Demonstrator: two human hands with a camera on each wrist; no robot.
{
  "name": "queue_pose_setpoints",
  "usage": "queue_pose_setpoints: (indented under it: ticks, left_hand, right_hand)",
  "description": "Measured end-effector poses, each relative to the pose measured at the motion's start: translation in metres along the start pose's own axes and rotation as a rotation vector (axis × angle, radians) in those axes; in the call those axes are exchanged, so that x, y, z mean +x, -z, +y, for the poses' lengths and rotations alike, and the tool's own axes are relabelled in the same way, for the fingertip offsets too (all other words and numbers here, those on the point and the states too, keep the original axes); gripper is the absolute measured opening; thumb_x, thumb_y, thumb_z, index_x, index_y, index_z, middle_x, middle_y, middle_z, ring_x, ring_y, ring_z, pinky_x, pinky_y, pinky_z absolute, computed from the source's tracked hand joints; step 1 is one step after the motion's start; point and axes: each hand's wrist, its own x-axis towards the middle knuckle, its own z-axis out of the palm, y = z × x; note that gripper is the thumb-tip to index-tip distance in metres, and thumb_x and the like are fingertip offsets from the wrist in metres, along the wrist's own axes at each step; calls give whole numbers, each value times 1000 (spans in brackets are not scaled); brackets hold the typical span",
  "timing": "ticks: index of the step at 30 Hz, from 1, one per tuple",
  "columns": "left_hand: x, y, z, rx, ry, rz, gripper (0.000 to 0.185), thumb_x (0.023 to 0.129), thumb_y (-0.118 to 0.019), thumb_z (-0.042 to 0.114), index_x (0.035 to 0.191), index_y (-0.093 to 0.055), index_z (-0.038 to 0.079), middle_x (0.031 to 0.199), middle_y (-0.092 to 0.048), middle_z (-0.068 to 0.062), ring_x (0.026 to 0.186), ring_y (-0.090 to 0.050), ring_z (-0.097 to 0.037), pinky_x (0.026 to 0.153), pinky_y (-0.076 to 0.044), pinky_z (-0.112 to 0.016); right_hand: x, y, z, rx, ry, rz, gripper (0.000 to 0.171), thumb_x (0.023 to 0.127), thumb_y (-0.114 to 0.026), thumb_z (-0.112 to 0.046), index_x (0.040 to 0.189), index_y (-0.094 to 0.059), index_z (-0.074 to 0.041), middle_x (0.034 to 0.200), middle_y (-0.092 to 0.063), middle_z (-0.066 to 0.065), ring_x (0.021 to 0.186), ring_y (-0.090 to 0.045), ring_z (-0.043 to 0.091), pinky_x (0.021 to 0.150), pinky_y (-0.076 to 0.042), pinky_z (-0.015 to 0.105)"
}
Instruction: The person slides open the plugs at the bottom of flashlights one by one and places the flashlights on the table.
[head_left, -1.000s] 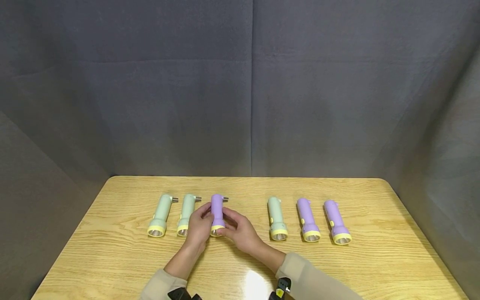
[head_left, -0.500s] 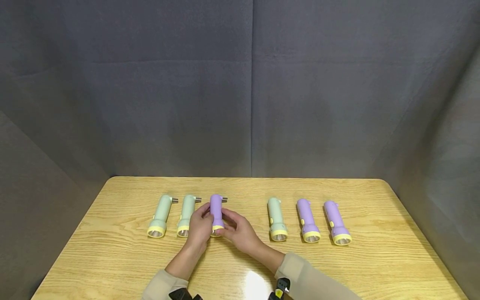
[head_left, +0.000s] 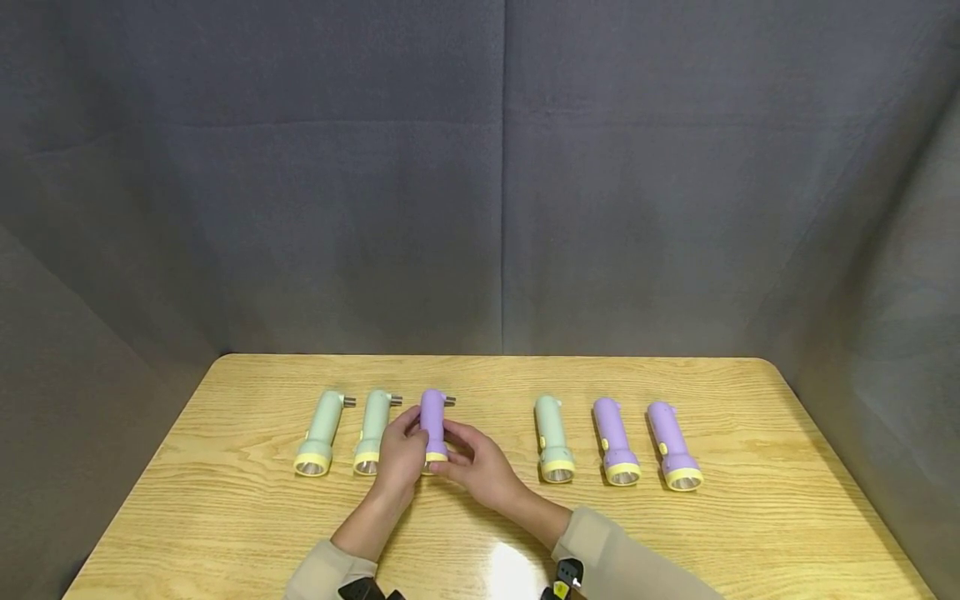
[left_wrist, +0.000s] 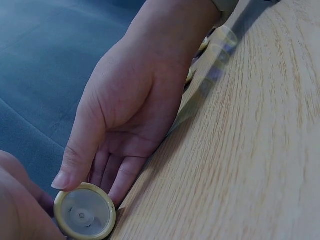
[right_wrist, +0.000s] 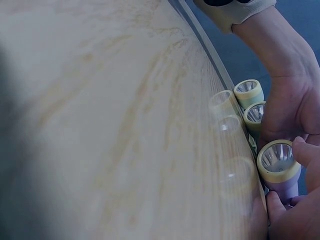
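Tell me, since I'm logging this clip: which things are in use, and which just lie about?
In use: purple flashlight, held by left hand and right hand.

Lying about: two green flashlights at left; green flashlight and two purple flashlights at right; table.

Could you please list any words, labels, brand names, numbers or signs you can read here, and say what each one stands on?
None: no readable text shows in any view.
The purple flashlight held by the left hand and right hand bears no visible print.
The other green and purple flashlights and the wooden table look unmarked.
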Motion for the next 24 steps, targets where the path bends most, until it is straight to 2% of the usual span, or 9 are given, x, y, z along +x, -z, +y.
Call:
queue_pose_setpoints:
  ticks: [12,19,24]
  left_hand:
    - [2,1,-3,14,22,12,57,96,-40,-8,150,-27,-18,150,-38,-38,142,-37,-47,118,-33,-51]
    - [1,0,0,4,11,9,59,97,-43,-6,151,-24,-18,151,-35,-38,143,-35,-48,118,-32,-52]
    - [-1,-1,1,53,-19,33,64,94,-49,-5,153,-26,-15,153,-32,-38,143,-32,-49,116,-33,-56]
  right_hand:
    - [-1,1,-1,3,-11,-2,63,94,-71,0,149,-42,8,153,-42,25,142,-41,39,106,-46,28]
    - [-1,0,-2,4,-19,5,63,94,-71,0,149,-41,8,152,-42,26,142,-42,40,106,-47,30]
    - [-3,0,-4,-93,12,-8,66,96,-71,-8,150,-38,9,152,-43,27,141,-43,39,109,-45,37]
